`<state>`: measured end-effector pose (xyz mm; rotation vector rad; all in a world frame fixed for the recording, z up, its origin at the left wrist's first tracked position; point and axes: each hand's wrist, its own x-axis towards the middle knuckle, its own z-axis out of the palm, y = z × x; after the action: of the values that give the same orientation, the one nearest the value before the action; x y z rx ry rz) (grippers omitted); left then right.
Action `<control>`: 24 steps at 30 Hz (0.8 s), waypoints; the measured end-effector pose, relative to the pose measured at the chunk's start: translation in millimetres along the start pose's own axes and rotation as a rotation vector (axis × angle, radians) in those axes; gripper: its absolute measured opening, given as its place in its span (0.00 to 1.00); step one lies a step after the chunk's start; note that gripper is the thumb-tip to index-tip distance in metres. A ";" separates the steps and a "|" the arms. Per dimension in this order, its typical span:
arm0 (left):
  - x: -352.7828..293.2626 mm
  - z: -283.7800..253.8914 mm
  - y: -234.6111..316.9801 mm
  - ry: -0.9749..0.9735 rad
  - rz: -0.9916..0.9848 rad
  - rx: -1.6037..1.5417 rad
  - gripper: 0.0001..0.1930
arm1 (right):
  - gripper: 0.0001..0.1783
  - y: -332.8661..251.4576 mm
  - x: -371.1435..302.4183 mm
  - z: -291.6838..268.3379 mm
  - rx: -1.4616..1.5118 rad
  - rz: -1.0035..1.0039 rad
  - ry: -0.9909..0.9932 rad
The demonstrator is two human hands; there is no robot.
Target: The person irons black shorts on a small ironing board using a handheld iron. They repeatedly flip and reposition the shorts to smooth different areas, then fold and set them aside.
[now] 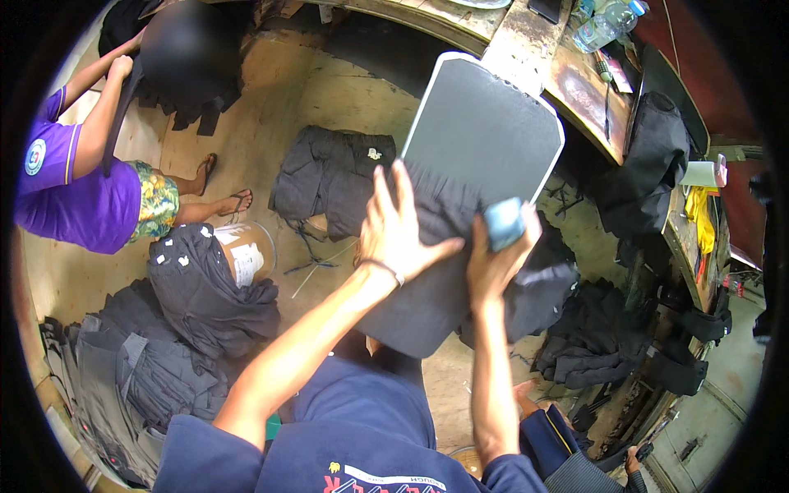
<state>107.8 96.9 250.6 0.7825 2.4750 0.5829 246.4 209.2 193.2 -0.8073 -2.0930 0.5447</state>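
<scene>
A dark grey board with a white rim (485,115) juts away from my body, its far end resting at the bench edge. Black cloth with a gathered edge (427,279) covers its near part. My left hand (400,226) lies on this cloth with the fingers stretched and the thumb apart. Just to its right, my right hand (496,261) grips a small light blue block (504,223), blurred by motion, close over the cloth. Whether the block touches the cloth I cannot tell.
Folded black garments (329,172) lie beyond my left hand. More black garments (209,287) are heaped at left near a round container (251,246). A person in purple (90,197) stands at far left. The wooden bench (575,90) holds a plastic bottle (606,29). Another person's hand (633,460) shows lower right.
</scene>
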 end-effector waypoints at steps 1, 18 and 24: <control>27.9 5.0 9.4 0.019 -0.016 0.037 0.83 | 0.47 22.7 24.2 20.6 -0.029 0.119 0.010; 191.4 21.3 43.6 0.002 0.996 0.206 0.55 | 0.47 -66.3 90.0 -7.3 0.072 -0.182 -0.710; 189.1 21.4 42.5 0.118 0.905 0.120 0.64 | 0.35 -39.4 77.2 14.4 -0.014 -0.061 -0.704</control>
<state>0.4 250.7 197.3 1.9826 2.1609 0.7865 184.6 234.4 250.3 -0.6031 -2.7476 0.8728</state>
